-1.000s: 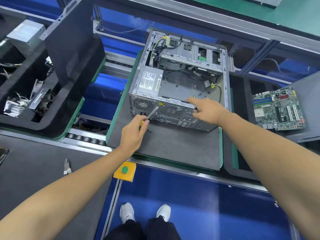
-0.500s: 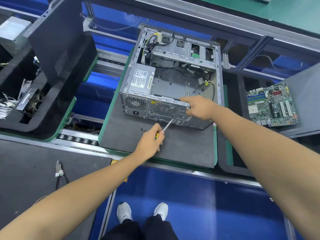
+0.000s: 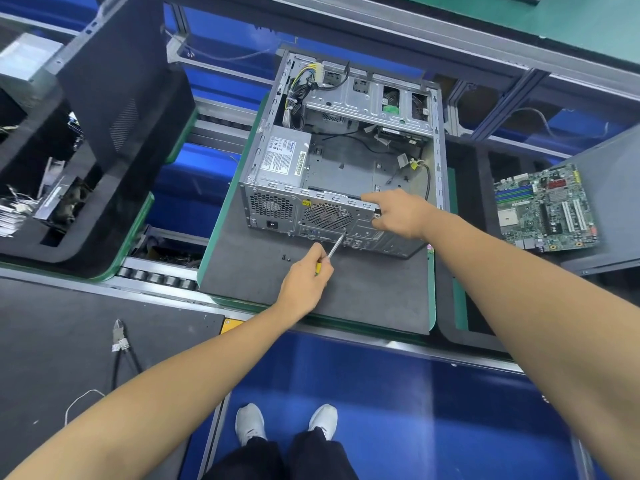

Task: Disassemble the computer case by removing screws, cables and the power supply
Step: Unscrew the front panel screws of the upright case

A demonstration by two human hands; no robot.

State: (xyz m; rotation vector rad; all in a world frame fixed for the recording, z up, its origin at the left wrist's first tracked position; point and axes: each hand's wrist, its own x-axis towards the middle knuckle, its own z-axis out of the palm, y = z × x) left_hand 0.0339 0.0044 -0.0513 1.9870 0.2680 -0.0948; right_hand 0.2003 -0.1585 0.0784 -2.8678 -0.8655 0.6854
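**Bracing the case for a rear-panel screw**

Lying on its side on the dark mat [image 3: 346, 299], the computer case [image 3: 346, 174] turns its rear panel toward the person, so its screws are within reach. The right hand [image 3: 398, 213] grips the panel's upper edge, probably to steady the case. The left hand [image 3: 304, 282] holds a screwdriver [image 3: 334, 247], tip against the panel below the fan grille. Two loose screws [image 3: 286, 258] lie nearby. The power supply [image 3: 280, 161] sits inside still.

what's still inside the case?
Inside the computer case: the power supply in the near-left corner, a cable bundle behind it, the drive cage at the far end, and loose cables on the bare floor. The cage hides whatever sits under it.
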